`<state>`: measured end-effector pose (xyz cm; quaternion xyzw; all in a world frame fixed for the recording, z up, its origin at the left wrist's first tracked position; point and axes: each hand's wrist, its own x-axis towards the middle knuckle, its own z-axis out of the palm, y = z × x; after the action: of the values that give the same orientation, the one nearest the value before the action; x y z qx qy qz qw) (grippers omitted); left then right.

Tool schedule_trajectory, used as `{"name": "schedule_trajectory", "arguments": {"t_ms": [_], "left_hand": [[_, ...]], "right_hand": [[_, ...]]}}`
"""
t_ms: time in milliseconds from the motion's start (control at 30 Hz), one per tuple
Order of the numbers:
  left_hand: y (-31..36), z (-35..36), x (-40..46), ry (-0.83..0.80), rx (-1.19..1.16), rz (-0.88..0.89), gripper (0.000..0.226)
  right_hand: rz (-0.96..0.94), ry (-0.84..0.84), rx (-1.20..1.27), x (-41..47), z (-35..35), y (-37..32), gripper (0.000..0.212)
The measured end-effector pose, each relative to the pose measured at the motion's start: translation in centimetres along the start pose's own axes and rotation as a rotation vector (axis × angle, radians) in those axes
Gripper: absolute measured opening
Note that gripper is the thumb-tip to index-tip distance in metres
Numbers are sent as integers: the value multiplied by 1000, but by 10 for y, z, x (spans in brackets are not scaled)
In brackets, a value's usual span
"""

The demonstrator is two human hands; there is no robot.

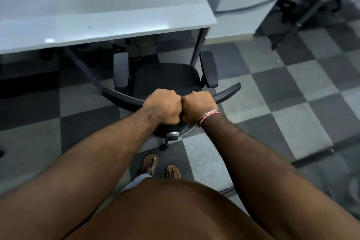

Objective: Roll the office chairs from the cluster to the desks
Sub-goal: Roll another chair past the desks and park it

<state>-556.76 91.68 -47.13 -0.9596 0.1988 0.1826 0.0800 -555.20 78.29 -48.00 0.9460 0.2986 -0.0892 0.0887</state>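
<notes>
Hands side by side, knuckles touching: left hand (162,104) and right hand (198,106) both curl tight over the chair (167,78) backrest's top, arms stretched forward, seat facing the desk (101,19) front edge.

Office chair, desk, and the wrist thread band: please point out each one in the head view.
office chair (167,78): head view, on the black seat cushion.
desk (109,15): head view, on the bare white top.
thread band (209,116): head view, on the red and white strands at the right wrist.
</notes>
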Motion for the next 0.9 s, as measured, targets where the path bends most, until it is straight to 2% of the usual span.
{"name": "schedule_trajectory", "arguments": {"t_ms": [233,500,733,900], "left_hand": [[15,-19,51,35,140,335,24],[43,-38,101,82,268,600,24],[93,-61,147,83,341,785,23],[135,-74,190,155,352,911,27]], "right_hand": [[350,-40,94,-24,7,23,14],[638,-50,194,-43,19,50,24],[814,-83,213,-69,33,92,26],[871,-71,201,-89,49,140,26]]}}
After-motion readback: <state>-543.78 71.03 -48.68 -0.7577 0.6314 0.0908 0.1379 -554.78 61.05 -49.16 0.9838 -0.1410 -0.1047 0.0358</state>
